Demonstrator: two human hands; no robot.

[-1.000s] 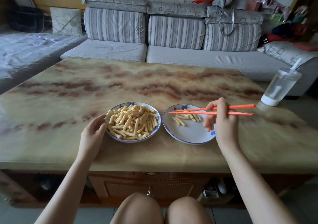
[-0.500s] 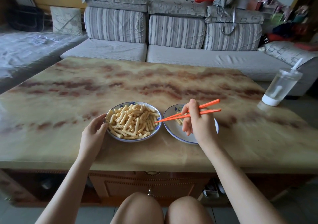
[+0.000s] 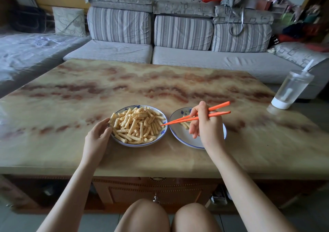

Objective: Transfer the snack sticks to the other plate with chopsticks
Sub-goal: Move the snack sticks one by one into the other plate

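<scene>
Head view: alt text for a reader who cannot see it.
The right hand holds orange chopsticks, tips at the heaped plate of snack sticks; the left hand touches that plate's rim. A second plate beside it holds a few sticks.

Glossy marbled table [image 3: 124,82], glazed plates [image 3: 183,139]

Bare table [image 3: 160,82] beyond both plates; tumbler [image 3: 292,91] far right
</scene>
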